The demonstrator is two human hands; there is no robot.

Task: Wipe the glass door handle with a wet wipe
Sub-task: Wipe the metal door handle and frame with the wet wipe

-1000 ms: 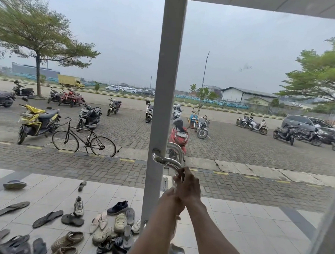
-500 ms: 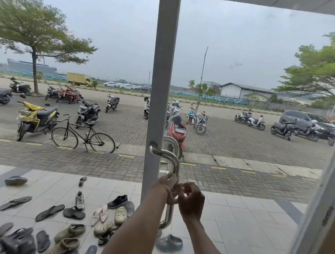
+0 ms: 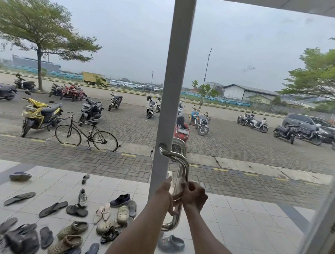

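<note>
While the left grip (image 3: 164, 194) is clasping the door handle (image 3: 184, 164) at mid-height, the right grip (image 3: 195, 196) is pinching what looks like the wet wipe (image 3: 181, 181) against its bar, so wiping is seemingly proceeding midway, with both bends likely left to do.

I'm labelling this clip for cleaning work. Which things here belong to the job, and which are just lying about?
Job: door handle, left hand and right hand gripping it; the wipe is too hidden to see.
Lying about, outside the glass: shoes and sandals, bicycle, motorbikes, car.
</note>
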